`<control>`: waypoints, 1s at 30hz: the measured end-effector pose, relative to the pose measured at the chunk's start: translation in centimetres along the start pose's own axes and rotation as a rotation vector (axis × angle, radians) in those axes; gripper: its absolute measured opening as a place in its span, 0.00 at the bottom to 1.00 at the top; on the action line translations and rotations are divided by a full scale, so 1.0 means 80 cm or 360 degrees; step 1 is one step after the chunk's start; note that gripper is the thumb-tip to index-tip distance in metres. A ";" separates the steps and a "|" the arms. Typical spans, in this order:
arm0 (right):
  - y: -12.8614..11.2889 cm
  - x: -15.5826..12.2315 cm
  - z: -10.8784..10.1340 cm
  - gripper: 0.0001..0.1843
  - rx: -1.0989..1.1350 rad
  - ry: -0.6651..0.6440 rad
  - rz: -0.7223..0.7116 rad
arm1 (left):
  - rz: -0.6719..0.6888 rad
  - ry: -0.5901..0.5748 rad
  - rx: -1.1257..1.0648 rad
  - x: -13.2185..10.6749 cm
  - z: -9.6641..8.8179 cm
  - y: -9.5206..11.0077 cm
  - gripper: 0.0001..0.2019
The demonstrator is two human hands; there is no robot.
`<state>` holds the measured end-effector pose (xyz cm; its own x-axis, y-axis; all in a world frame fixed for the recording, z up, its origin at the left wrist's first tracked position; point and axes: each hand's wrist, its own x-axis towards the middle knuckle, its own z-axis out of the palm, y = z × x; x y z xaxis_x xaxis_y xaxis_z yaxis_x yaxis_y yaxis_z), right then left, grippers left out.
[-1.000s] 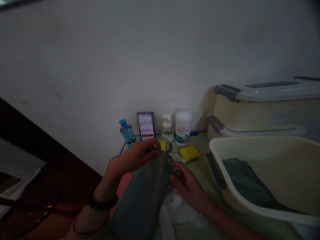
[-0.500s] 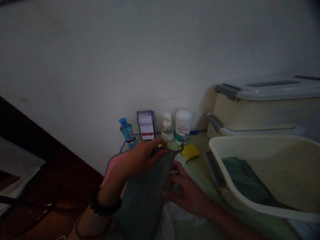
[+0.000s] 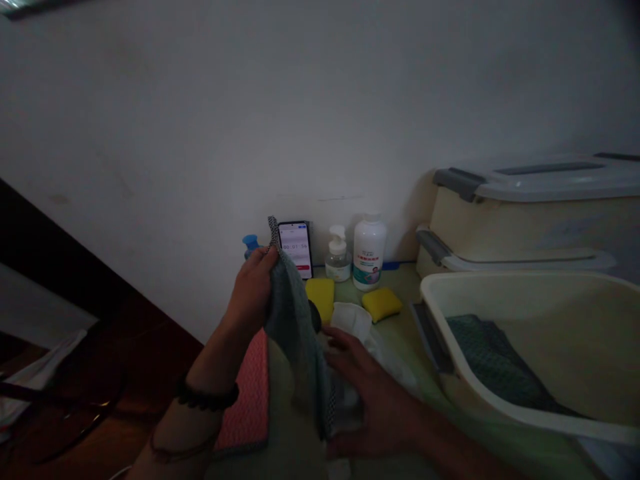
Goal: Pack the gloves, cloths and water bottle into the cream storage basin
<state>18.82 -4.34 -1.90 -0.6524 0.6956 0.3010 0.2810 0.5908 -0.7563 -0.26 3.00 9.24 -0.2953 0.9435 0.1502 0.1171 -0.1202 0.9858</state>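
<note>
At left, the left hand (image 3: 254, 283), dark beads at its wrist, has its fingers closed on the upper corner of the grey-green cloth (image 3: 293, 310), whose trimmed loop rises above the grip. The pink cloth (image 3: 253, 393) lies below on the table (image 3: 285, 413), partly covered by the forearm. Behind the left hand, the blue-capped bottle (image 3: 250, 240) shows little but its cap. The grey-green cloth hangs from this grip, slanting down to the right and partly masking the phone (image 3: 296, 243); its lower part is blurred. A yellow sponge (image 3: 321, 297) stands just beyond; a dark rounded object (image 3: 315, 317) at the cloth's edge cannot be identified. The right hand (image 3: 373, 393) has its fingers spread apart at the lower right edge of the cloth; whether they touch it cannot be told. At far right, the tub (image 3: 565, 333), cut off by the frame, contains a dark green cloth (image 3: 500, 367).
</note>
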 end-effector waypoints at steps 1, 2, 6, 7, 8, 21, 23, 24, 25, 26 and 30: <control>-0.001 0.000 0.000 0.37 -0.0037 0.0026 0.0014 | -0.0068 -0.0014 -0.0081 0.003 0.000 -0.002 0.08; -0.002 0.001 0.001 0.28 -0.0056 0.0064 0.0026 | -0.0114 -0.0027 -0.0149 0.004 -0.001 -0.002 0.08; -0.002 -0.001 0.003 0.26 -0.0030 0.0177 0.0047 | -0.0121 -0.0055 -0.0290 0.001 -0.005 0.008 0.07; 0.000 -0.001 0.005 0.32 -0.0020 0.0185 0.0065 | -0.0112 -0.0057 -0.0312 -0.002 -0.006 0.012 0.07; 0.001 -0.002 0.007 0.37 -0.0008 0.0195 0.0090 | -0.0105 -0.0065 -0.0333 -0.005 -0.007 0.017 0.07; 0.018 0.009 0.015 0.27 0.0509 0.0598 0.0367 | -0.0174 -0.0546 -0.0399 -0.034 -0.023 0.044 0.06; 0.015 0.007 0.012 0.26 0.0376 0.0614 0.0286 | -0.0171 -0.0646 -0.0289 -0.036 -0.026 0.044 0.07; 0.013 0.006 0.011 0.24 0.0307 0.0615 0.0234 | -0.0153 -0.0686 -0.0195 -0.036 -0.026 0.043 0.08; 0.011 0.006 0.009 0.21 0.0246 0.0598 0.0189 | -0.0120 -0.0712 -0.0073 -0.036 -0.026 0.041 0.08; 0.009 0.005 0.006 0.19 0.0208 0.0564 0.0158 | -0.0072 -0.0725 0.0062 -0.035 -0.026 0.038 0.09; 0.003 0.001 -0.004 0.21 0.0201 0.0383 0.0114 | 0.0120 -0.0794 0.0480 -0.024 -0.017 0.018 0.10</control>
<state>19.02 -4.02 -1.88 -0.4438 0.8197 0.3622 0.2205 0.4916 -0.8424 -0.78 0.56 10.47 0.1976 0.9758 0.0938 0.4065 -0.1686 0.8979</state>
